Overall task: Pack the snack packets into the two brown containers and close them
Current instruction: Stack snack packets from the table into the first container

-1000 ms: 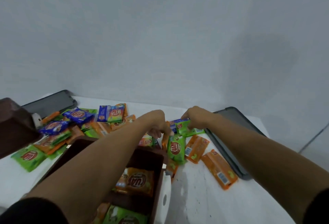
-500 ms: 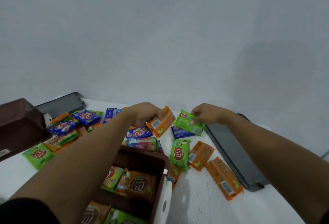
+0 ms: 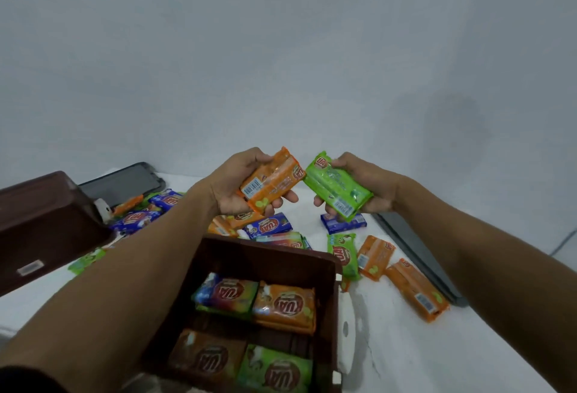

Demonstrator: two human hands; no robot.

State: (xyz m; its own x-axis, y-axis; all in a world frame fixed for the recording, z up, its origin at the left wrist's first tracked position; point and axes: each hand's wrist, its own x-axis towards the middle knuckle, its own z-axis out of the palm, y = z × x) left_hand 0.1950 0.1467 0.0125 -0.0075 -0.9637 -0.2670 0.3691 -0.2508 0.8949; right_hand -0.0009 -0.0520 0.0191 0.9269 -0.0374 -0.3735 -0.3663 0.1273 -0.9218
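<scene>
My left hand (image 3: 240, 192) grips an orange snack packet (image 3: 271, 181) held up above the table. Beside it my right hand (image 3: 368, 185) grips a green snack packet (image 3: 335, 189); the two packets almost touch. Below them stands an open brown container (image 3: 326, 267) with several packets lying inside. A second brown container (image 3: 40, 220) stands at the far left; its inside is hidden. Loose blue, green and orange packets (image 3: 374, 256) lie scattered on the white table (image 3: 406, 355) behind and right of the near container.
A dark grey lid (image 3: 125, 185) lies at the back left and another dark grey lid (image 3: 415, 255) along the right, under my right forearm. A white latch (image 3: 346, 330) hangs on the near container's right side. A pale wall rises behind the table.
Both hands have lifted off the pile and drawn back toward me, each carrying its packet, now turned so their backs with barcodes show.
</scene>
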